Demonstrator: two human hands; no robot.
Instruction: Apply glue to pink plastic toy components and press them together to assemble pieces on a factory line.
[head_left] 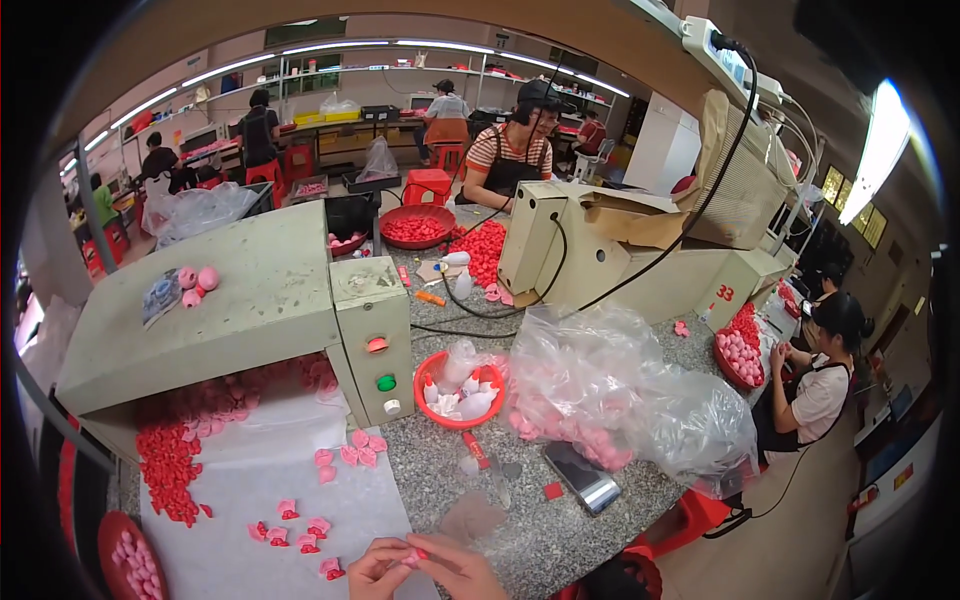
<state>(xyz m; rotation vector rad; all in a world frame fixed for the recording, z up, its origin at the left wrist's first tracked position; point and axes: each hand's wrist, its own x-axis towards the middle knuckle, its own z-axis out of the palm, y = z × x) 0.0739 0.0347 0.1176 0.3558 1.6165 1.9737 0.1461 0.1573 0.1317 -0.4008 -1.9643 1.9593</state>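
Note:
At the lower edge of the head view, my left hand (376,570) and my right hand (462,572) meet fingertip to fingertip. Both pinch a small pink piece (411,556) with a bit of red on it, and the fingers cover most of it. To the left of my hands, several small pink-and-red pieces (278,536) lie spread on a white sheet (350,510). Farther up on that sheet are plain pink pieces (362,448). A heap of small red pieces (168,470) lies at the sheet's left side, partly under the machine hood.
A cream machine (200,280) with a low opening stands ahead on the left. Beyond my hands are a red basket (447,418) of white bottles, a phone (582,478) and plastic bags of pink pieces (590,370). Co-workers sit at the far tables and at right.

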